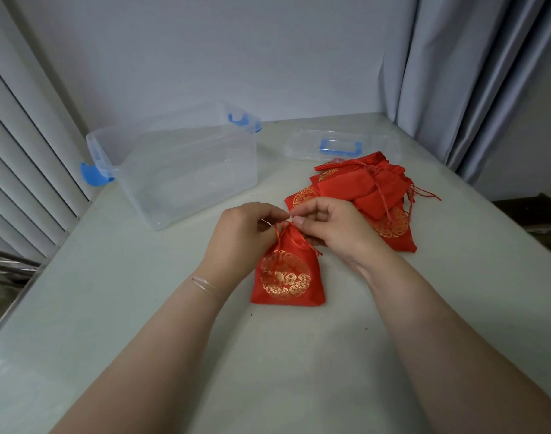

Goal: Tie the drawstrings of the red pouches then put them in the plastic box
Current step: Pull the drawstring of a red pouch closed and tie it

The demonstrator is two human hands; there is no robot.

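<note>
Both hands meet over the gathered neck of a red pouch (287, 274) lying flat on the pale surface (149, 296), its gold emblem facing up. The left hand (241, 234) sits at the left of the neck with fingers curled in, pinching the drawstring (279, 234), a thin strand running between its fingertips. The right hand (326, 228) comes in from the other side, thumb and forefinger pinched on the same cord just above the pouch mouth, so the two sets of fingertips nearly touch. The pouch body extends from the hands back toward the person, between the two forearms. A thin bracelet (205, 286) circles the left wrist.

Beyond the left hand stands the clear box (180, 186), open-topped, with blue latches and nothing visible inside. Just beyond and to the right of the right hand lies a pile (366, 191) of more red pouches with loose cords trailing. Behind that pile rests the clear lid (302, 145) with its blue handle.
</note>
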